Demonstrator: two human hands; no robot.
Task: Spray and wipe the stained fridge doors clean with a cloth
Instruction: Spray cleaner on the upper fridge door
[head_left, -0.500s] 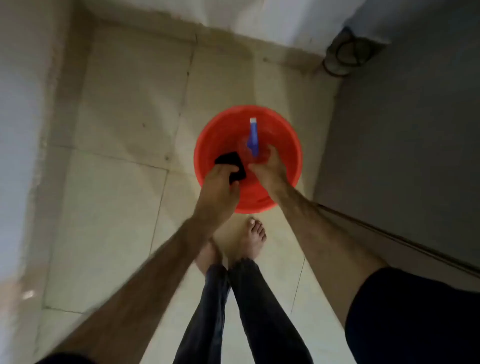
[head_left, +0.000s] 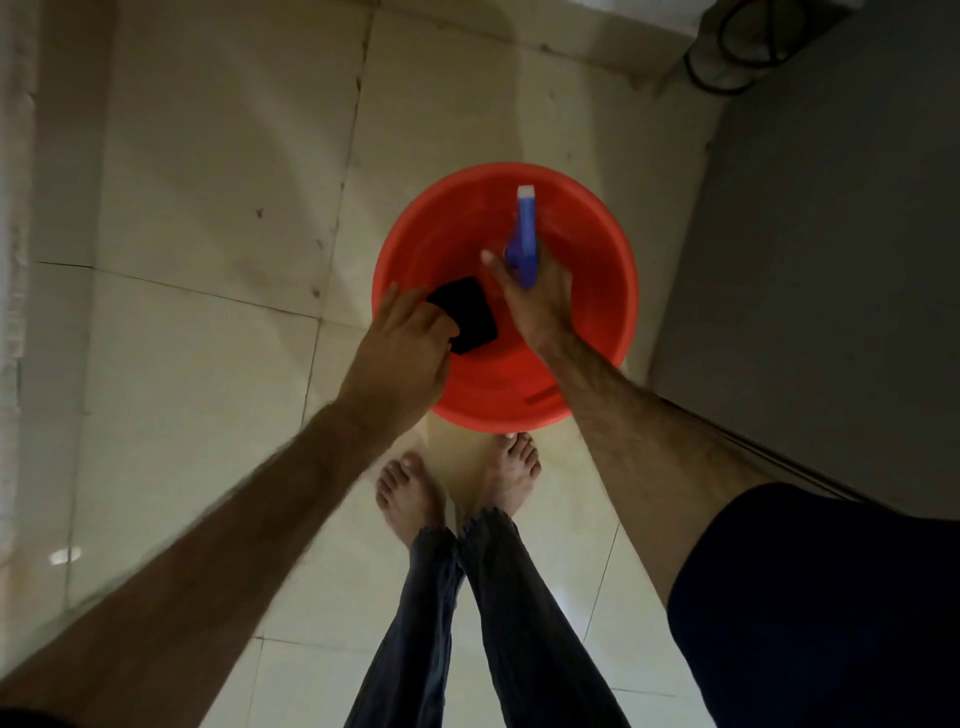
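A red bucket (head_left: 597, 218) stands on the tiled floor just ahead of my bare feet. Over its left rim my left hand (head_left: 402, 348) holds a dark folded cloth (head_left: 465, 314). My right hand (head_left: 537, 299) reaches into the bucket and grips a blue spray bottle (head_left: 524, 236) by the neck, its white nozzle pointing away from me. The bottle's body is hidden under the hand. The grey fridge door (head_left: 831, 286) rises along the right side.
Pale floor tiles (head_left: 208, 182) spread to the left and behind the bucket. A white wall runs down the far left edge. A round grey fitting with a black cable (head_left: 727, 57) sits at the top right corner by the fridge.
The bucket and both hands sit larger in view. My left hand with the cloth has shifted left toward the rim. My right hand stays on the spray bottle.
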